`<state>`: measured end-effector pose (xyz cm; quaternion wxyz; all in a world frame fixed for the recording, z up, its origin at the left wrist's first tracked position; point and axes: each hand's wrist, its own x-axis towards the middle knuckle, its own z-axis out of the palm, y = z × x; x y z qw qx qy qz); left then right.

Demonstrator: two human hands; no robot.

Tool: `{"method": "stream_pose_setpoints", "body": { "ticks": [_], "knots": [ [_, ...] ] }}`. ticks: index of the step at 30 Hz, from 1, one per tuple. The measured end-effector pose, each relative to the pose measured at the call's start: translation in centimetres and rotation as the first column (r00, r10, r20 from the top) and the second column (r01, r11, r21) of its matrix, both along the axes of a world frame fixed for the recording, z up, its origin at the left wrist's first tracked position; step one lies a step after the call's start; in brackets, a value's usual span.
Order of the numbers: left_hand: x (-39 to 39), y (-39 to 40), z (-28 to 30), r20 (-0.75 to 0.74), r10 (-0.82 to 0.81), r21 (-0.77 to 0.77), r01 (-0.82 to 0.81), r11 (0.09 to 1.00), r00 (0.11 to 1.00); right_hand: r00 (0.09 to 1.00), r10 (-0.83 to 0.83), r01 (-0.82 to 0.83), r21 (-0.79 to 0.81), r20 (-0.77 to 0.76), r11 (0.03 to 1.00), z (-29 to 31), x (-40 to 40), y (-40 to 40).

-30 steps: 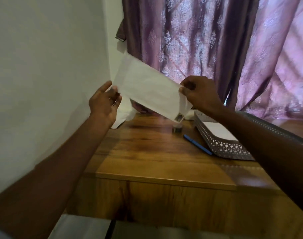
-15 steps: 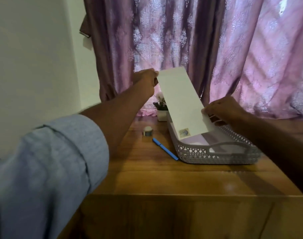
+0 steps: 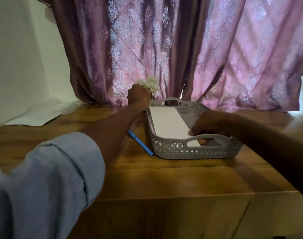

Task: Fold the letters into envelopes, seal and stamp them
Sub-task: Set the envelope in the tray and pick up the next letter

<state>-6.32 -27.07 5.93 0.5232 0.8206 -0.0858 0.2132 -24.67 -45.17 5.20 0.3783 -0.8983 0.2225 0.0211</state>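
Note:
A white envelope (image 3: 168, 122) lies lengthwise in the grey perforated basket (image 3: 195, 151) on the wooden table. My right hand (image 3: 205, 128) grips its near end, thumb on top and fingers underneath, just behind the basket's near handle. My left hand (image 3: 138, 97) hovers by the basket's far left corner, seen from the back with fingers curled. Whether it touches the envelope's far end is hidden.
A blue pen (image 3: 141, 143) lies on the table left of the basket. White sheets of paper (image 3: 33, 118) rest at the far left against the wall. A small pot of white flowers (image 3: 149, 83) stands behind my left hand, before the purple curtain (image 3: 181, 49).
The envelope has come down from a raised tilt to lie flat in the basket. Both hands have lowered with it, and the view has shifted right.

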Motion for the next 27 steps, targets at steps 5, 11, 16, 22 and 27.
{"method": "stream_pose_setpoints", "body": {
  "ticks": [5, 11, 16, 22, 27],
  "knots": [
    [-1.8, 2.3, -1.8, 0.155, -0.093, 0.012, 0.092, 0.996, 0.984, 0.995, 0.077, -0.088, -0.222, -0.06, 0.971, 0.9, 0.9, 1.4],
    [-3.6, 4.4, -4.6, 0.159, -0.208, 0.04, 0.204, 0.978, 0.965, 0.994, 0.01, -0.04, -0.291, -0.105, 0.956, 1.4, 2.4, 3.6],
    [-4.2, 4.6, -4.4, 0.047, -0.349, -0.089, 0.352, 0.932, 0.936, 0.983, -0.053, 0.008, -0.251, -0.174, 0.968, 1.8, 3.4, 5.5],
    [-4.6, 4.8, -4.5, 0.032, -0.326, -0.14, 0.328, 0.934, 0.945, 0.957, -0.119, 0.02, -0.351, -0.264, 0.936, 2.2, 3.8, 6.8],
    [-5.4, 6.8, -3.6, 0.174, -0.193, 0.044, 0.188, 0.981, 0.966, 0.997, -0.001, 0.048, -0.668, 0.071, 0.742, 3.1, 2.4, 8.4]
  ]
}}
